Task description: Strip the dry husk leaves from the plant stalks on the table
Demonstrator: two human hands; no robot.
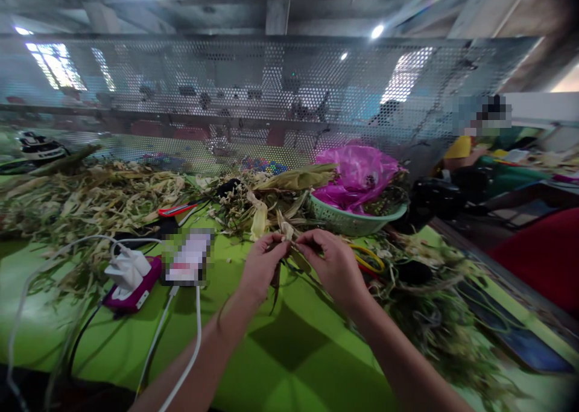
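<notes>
Above the green tabletop, my left hand [266, 261] pinches a small dried corn husk piece [286, 228], pale and folded at its top. My right hand [330, 258] meets it from the other side, thumb and forefinger pressed together on the same husk. A dark strip hangs down below the left fingers. Just behind the hands stands a pale yellow husk bundle [259, 219]. A long dried husk [298, 178] lies farther back, beside a light green plastic basket [357, 219] with a magenta plastic bag [357, 174] in it.
Heaped dried husks [113, 198] cover the left back, with a red cutter knife [177, 209] near them. A phone [189, 258] and purple power strip [133, 288] with white cables lie left. Yellow loops [371, 259] and stringy fibres [434, 315] lie right. A perforated metal screen [235, 98] stands behind.
</notes>
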